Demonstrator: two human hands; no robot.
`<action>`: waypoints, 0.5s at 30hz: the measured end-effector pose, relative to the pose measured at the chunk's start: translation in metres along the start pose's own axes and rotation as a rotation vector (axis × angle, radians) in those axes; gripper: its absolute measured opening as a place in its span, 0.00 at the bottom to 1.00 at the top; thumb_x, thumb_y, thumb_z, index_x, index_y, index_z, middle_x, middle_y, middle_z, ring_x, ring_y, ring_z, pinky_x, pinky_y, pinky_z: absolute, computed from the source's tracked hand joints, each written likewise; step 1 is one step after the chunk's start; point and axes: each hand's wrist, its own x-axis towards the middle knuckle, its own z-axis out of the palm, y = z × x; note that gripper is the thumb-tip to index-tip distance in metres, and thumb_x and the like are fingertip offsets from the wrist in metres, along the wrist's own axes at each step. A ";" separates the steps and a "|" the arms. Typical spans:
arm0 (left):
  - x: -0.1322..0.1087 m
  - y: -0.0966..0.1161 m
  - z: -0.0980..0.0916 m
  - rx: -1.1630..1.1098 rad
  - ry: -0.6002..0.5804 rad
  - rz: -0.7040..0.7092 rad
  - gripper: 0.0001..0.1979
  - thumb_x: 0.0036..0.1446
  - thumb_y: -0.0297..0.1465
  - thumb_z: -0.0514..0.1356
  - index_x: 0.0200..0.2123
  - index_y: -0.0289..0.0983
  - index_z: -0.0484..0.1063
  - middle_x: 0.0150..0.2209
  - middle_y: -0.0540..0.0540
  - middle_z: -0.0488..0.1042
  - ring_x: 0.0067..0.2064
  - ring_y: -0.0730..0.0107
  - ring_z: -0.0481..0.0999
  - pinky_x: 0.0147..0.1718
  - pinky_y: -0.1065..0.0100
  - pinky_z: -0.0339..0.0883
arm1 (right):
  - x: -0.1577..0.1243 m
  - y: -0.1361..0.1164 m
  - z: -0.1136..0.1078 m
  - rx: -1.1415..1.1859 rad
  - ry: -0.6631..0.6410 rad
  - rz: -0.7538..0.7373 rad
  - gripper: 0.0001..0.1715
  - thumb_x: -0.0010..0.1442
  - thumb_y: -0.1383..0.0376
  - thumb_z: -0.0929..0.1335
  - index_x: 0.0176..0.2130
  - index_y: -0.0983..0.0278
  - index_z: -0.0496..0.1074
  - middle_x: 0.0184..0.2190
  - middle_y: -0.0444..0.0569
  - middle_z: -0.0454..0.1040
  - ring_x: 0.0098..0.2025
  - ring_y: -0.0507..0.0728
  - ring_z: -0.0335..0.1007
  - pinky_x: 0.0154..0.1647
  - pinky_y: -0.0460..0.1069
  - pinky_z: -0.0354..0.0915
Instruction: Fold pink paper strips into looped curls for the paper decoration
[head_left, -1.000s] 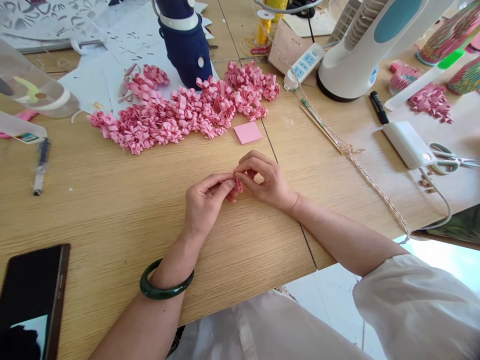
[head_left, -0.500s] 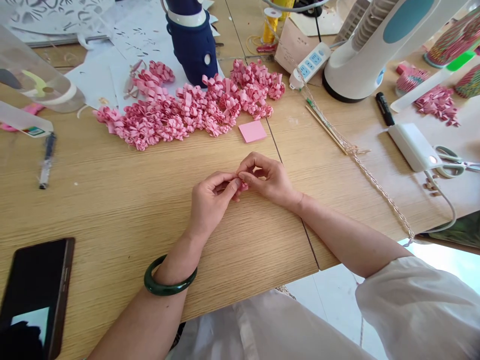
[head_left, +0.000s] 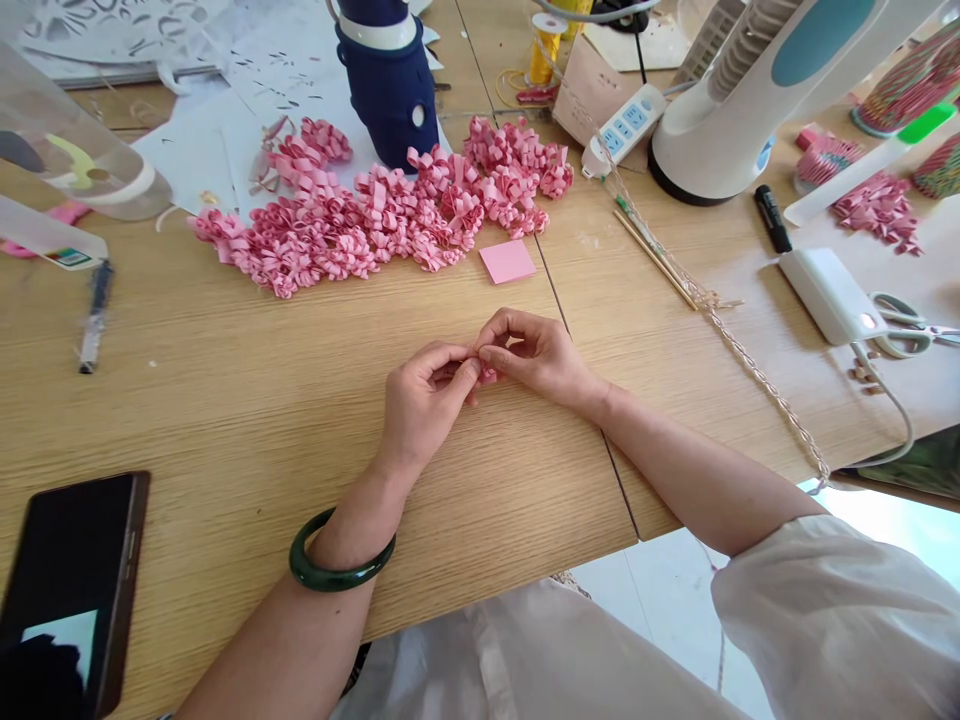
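Note:
Pinched between the fingertips of both hands is a small pink folded paper piece (head_left: 489,375), mostly covered by my fingers. My left hand (head_left: 431,400), with a dark green bangle (head_left: 341,578) on its forearm, closes thumb and forefinger on it. My right hand (head_left: 541,360) touches the left fingertips, its thumb and forefinger pressed together on the same piece. Just beyond the hands lies a pink paper square (head_left: 508,261). Behind that stretches a heap of curled pink paper flowers (head_left: 337,225).
A dark blue bottle (head_left: 390,95) stands behind the heap. To the right are a power strip (head_left: 626,125), a white appliance base (head_left: 697,150), a braided cord (head_left: 765,385), a black marker (head_left: 771,218) and scissors (head_left: 904,325). A phone (head_left: 71,590) lies at the near left.
Both hands keep their pinch in almost the same place. The whole view has shifted very slightly; nothing on the table has visibly moved.

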 end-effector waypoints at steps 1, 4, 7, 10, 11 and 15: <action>0.000 0.000 0.000 -0.003 0.008 0.000 0.06 0.57 0.34 0.66 0.34 0.37 0.81 0.33 0.46 0.81 0.28 0.72 0.78 0.26 0.72 0.74 | 0.000 0.000 0.000 -0.026 0.008 -0.008 0.15 0.61 0.56 0.73 0.36 0.67 0.71 0.29 0.45 0.74 0.31 0.50 0.71 0.32 0.46 0.67; 0.000 0.000 0.000 -0.031 0.011 -0.012 0.06 0.57 0.33 0.66 0.33 0.37 0.81 0.32 0.46 0.81 0.28 0.71 0.78 0.26 0.71 0.74 | -0.001 -0.001 0.000 -0.117 0.034 -0.040 0.10 0.62 0.61 0.72 0.35 0.67 0.72 0.30 0.44 0.73 0.31 0.49 0.69 0.32 0.46 0.65; 0.001 0.000 0.000 -0.046 0.006 -0.023 0.06 0.58 0.33 0.65 0.33 0.37 0.82 0.31 0.46 0.81 0.30 0.70 0.79 0.27 0.71 0.75 | -0.001 -0.003 0.000 -0.179 0.054 -0.078 0.07 0.62 0.65 0.71 0.34 0.67 0.72 0.31 0.44 0.73 0.31 0.49 0.68 0.33 0.46 0.65; 0.001 0.001 0.000 -0.066 0.034 -0.017 0.08 0.59 0.33 0.64 0.34 0.37 0.82 0.32 0.46 0.81 0.32 0.68 0.81 0.29 0.70 0.76 | -0.001 -0.004 0.000 -0.236 0.094 -0.118 0.05 0.61 0.67 0.71 0.34 0.67 0.73 0.31 0.44 0.72 0.32 0.49 0.68 0.32 0.46 0.64; 0.001 0.001 0.000 -0.073 0.037 -0.016 0.08 0.59 0.33 0.64 0.34 0.37 0.82 0.31 0.46 0.81 0.33 0.68 0.81 0.30 0.70 0.76 | -0.002 -0.004 0.000 -0.246 0.100 -0.122 0.05 0.61 0.67 0.71 0.34 0.67 0.73 0.31 0.44 0.72 0.31 0.49 0.67 0.32 0.46 0.63; 0.002 0.000 -0.001 -0.110 0.001 -0.024 0.09 0.60 0.33 0.64 0.30 0.37 0.82 0.30 0.46 0.81 0.32 0.68 0.80 0.29 0.71 0.74 | -0.002 -0.003 0.000 -0.234 0.095 -0.138 0.06 0.62 0.66 0.71 0.34 0.66 0.73 0.31 0.44 0.73 0.31 0.49 0.67 0.32 0.46 0.64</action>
